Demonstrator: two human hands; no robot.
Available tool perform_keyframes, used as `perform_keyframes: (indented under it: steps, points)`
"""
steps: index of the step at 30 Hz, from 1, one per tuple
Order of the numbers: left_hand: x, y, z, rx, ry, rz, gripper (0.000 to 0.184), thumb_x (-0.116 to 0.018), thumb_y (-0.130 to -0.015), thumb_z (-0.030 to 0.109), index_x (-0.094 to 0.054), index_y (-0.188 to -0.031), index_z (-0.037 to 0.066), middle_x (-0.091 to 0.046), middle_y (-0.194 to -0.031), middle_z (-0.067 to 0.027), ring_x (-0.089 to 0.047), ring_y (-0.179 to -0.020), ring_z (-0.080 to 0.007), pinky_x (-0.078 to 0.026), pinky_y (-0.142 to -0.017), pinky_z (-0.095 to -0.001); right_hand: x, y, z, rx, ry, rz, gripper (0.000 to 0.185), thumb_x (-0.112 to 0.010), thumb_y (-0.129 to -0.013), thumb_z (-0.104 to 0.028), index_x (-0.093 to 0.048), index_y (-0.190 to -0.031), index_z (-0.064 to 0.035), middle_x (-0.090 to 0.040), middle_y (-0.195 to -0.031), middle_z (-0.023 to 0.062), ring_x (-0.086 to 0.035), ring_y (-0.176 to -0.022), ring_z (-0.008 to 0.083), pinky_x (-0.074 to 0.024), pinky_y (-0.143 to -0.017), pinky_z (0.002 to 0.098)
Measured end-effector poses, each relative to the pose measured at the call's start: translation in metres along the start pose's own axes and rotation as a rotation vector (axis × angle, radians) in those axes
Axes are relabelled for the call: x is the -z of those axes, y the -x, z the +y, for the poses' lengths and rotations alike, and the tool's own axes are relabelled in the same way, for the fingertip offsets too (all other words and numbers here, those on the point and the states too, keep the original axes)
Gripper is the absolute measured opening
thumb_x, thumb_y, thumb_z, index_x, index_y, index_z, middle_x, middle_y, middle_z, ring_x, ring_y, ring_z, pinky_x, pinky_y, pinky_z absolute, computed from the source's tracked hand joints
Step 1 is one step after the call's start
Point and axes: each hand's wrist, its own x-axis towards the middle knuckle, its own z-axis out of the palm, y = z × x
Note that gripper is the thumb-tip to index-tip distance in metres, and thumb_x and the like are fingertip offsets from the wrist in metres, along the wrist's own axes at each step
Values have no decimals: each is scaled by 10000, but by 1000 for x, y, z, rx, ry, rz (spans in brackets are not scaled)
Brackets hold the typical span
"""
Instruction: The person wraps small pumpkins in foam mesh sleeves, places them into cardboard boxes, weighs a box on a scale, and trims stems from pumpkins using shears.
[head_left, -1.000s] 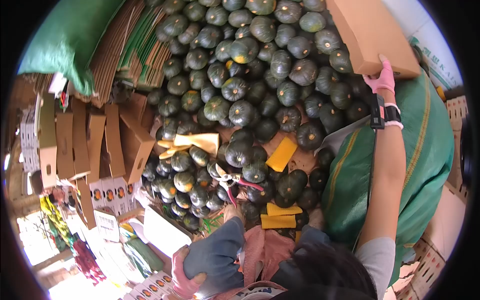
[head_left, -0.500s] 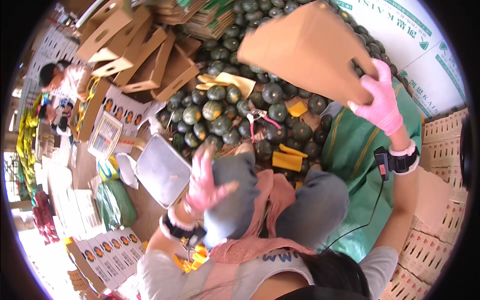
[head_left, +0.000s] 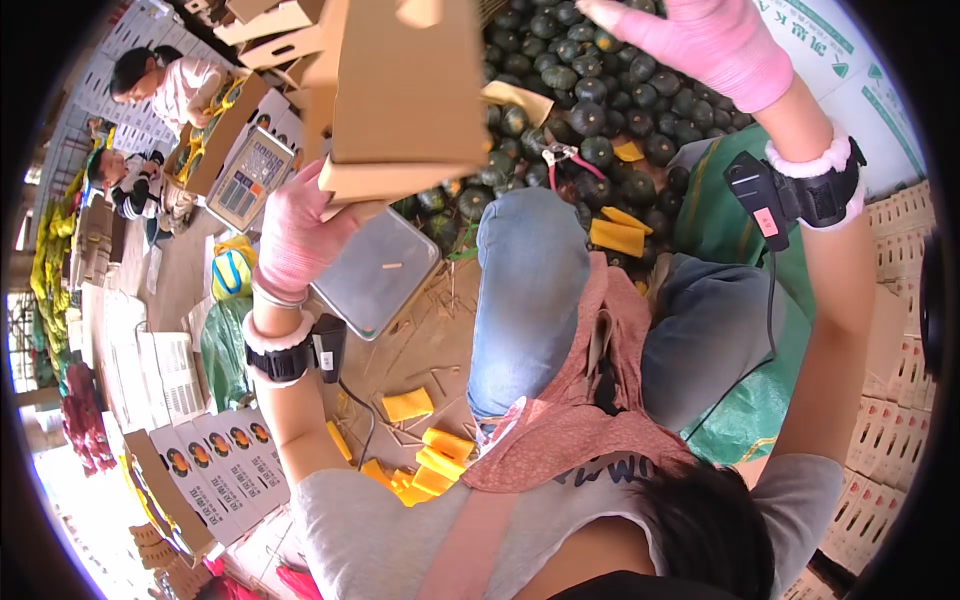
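A brown cardboard box (head_left: 405,90) is held up at the top centre. My left hand (head_left: 305,230), in a pink glove, grips its lower left corner. My right hand (head_left: 705,45), also gloved in pink, is raised at the upper right with its fingers apart and holds nothing. Behind and below it lie many dark green squashes (head_left: 590,88). Pruning shears with red handles (head_left: 572,158) rest on the squashes. Under the box is a scale with a flat grey platform (head_left: 375,275); its display unit (head_left: 250,180) stands to the left.
Yellow foam pieces (head_left: 435,465) lie on the floor before my left knee, others (head_left: 617,235) among the squashes. A green sack (head_left: 745,200) is at the right. Two people (head_left: 175,85) (head_left: 130,180) are at the upper left. Printed cartons (head_left: 215,470) stand lower left.
The box has moved from the right side to the upper centre-left. My left hand has risen and taken hold of it, and my right hand has let go. The view has shifted.
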Motion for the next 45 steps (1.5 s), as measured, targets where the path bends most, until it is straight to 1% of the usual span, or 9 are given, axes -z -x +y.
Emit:
perform_keyframes:
  steps: [2,5,6,12,17,23,29,35,45]
  points:
    - [-1,35,-31,267,-258,-201,208,-723,-727,139,-662,-912,68,-660,-866,-107,-654,-720,-264,-522,-652,-334,-6,14,-10,-139,-119,-131,755,-725,-629,-42,-425,-1318,-117,-437,-1319,149,-446,-1170,312,-431,-972,382]
    - [-50,118,-96,533,-291,-301,263,-699,-728,171,-646,-972,86,-660,-862,-153,-659,-752,-297,-532,-699,-383,-42,74,-12,-398,-122,-462,390,-688,-697,-131,-571,-1068,-93,-505,-1232,137,-488,-1138,352,-404,-1016,448]
    - [-74,145,-113,615,-260,-336,253,-658,-744,144,-638,-988,81,-656,-851,-173,-652,-767,-326,-528,-714,-409,-54,90,-14,-318,-102,-470,509,-666,-759,-205,-504,-1239,-149,-542,-1146,108,-525,-1066,308,-477,-893,401]
    - [-172,226,-175,901,-207,-461,323,-565,-787,98,-608,-1108,106,-657,-902,-210,-633,-855,-387,-513,-775,-459,-149,279,-84,-1270,-358,-928,633,-734,-732,-323,-464,-1234,-48,-515,-1212,236,-498,-1133,395,-427,-964,433]
    - [-197,195,-180,1011,-370,-777,577,-612,-832,223,-403,-1361,133,-551,-1244,-194,-523,-1146,-372,-452,-941,-446,-179,331,-148,-1686,-400,-1137,775,-761,-674,-390,-427,-1288,-56,-491,-1243,255,-477,-1180,397,-421,-979,431]
    - [-203,89,-161,701,-208,-222,685,-731,-723,308,-455,-1307,81,-462,-1294,-200,-419,-1203,-387,-379,-1015,-461,-256,341,-180,-1690,-197,-1133,920,-795,-608,-482,-400,-1319,-51,-447,-1314,197,-419,-1236,352,-398,-995,438]
    - [-259,27,-226,843,-128,-389,742,-731,-736,347,-408,-1353,92,-462,-1300,-207,-462,-1195,-384,-416,-991,-431,-310,337,-179,-1806,87,-1176,1108,-818,-499,-594,-350,-1344,-53,-384,-1354,181,-340,-1278,377,-274,-1053,491]
    - [-324,-40,-286,921,-164,-100,984,-836,-585,331,-336,-1395,83,-425,-1293,-221,-437,-1176,-405,-406,-986,-449,-322,337,-173,-1762,188,-1309,1171,-814,-420,-665,-374,-1340,-89,-420,-1246,160,-380,-1218,369,-284,-1024,491]
    - [-371,-54,-299,854,-269,-19,916,-838,-499,188,-439,-1323,228,-365,-1350,-243,-398,-1182,-442,-398,-999,-472,-320,337,-168,-1647,117,-1498,1047,-834,-482,-435,-327,-1313,-47,-375,-1274,173,-314,-1263,375,-233,-1069,501]
